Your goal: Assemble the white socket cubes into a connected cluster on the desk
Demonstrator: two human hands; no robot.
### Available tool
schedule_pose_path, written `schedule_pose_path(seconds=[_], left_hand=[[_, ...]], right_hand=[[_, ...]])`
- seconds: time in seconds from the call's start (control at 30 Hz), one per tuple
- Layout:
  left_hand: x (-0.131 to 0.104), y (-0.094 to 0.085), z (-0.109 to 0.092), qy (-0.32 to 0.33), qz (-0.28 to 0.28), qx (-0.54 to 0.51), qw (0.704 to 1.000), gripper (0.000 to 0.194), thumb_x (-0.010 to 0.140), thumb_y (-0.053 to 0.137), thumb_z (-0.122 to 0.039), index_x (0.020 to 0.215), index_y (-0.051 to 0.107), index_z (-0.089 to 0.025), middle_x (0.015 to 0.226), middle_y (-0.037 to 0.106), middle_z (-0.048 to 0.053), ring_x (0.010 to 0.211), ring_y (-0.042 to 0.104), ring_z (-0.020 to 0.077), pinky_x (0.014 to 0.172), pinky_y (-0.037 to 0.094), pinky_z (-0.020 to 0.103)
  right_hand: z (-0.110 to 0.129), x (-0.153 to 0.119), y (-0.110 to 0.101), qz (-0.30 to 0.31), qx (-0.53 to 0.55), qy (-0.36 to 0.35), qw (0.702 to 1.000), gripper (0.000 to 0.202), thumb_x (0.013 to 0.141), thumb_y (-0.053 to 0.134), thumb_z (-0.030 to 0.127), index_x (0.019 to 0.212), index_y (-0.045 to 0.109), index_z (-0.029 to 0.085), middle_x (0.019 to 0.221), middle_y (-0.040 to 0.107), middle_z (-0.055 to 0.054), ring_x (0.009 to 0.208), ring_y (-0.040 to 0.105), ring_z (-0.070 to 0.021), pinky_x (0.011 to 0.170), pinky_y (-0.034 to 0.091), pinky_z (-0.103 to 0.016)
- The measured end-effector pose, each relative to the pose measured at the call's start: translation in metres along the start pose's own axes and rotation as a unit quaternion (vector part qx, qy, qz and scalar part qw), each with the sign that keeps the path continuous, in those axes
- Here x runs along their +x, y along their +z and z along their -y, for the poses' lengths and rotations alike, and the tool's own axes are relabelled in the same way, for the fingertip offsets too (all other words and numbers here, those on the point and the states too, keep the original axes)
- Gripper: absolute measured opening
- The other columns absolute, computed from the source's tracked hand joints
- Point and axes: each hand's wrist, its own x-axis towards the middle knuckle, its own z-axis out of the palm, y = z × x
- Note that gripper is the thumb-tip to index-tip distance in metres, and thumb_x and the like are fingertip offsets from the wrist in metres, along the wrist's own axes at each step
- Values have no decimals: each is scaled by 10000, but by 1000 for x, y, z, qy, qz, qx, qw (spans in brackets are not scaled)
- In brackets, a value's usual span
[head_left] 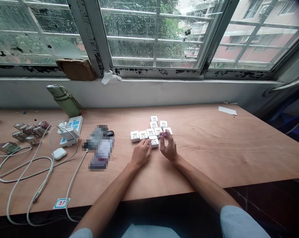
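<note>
My left hand [141,152] lies on the wooden counter [209,155], palm down, fingers loosely curled and its grip closed on nothing; the fingertips touch the nearest white socket cube [154,141], which sits at the front of a cluster of socket cubes [151,129] laid flat near the middle of the counter, faces up. My right hand [169,147] is just beside the left, on the other side of that front cube, with thumb and forefinger pinched round a small dark reddish piece [163,134] at the edge of the cluster; I cannot tell what the piece is. Off to my left lie a power strip [72,130] with a white charger [65,131] plugged in, loops of white cable [27,172], a small white case [59,153], and some clear plastic boxes [30,131]. A green bottle [64,99] leans at the wall below the window [154,33], and a slip of paper [227,110] rests far to my right.
</note>
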Motion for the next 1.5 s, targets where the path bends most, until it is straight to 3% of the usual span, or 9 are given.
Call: schedule_pose_path(seconds=[0.4, 1.5], left_hand=[[0, -2, -2, 13, -4, -4, 1000, 266, 983, 400, -280, 1190, 554, -212, 1114, 630, 73, 974, 633, 199, 780, 537, 305], [1, -1, -2, 15, -5, -9, 1000, 271, 983, 400, -276, 1195, 559, -217, 1113, 627, 74, 965, 634, 197, 769, 537, 306]], right_hand=[[4, -3, 4, -2, 25, -24, 999, 549, 952, 478, 147, 1462, 284, 208, 1115, 659, -124, 991, 678, -210, 795, 621, -365], [4, 9, 5, 30, 34, -45, 998, 569, 947, 444, 124, 1477, 260, 223, 1067, 634, -116, 944, 653, -211, 786, 603, -382]])
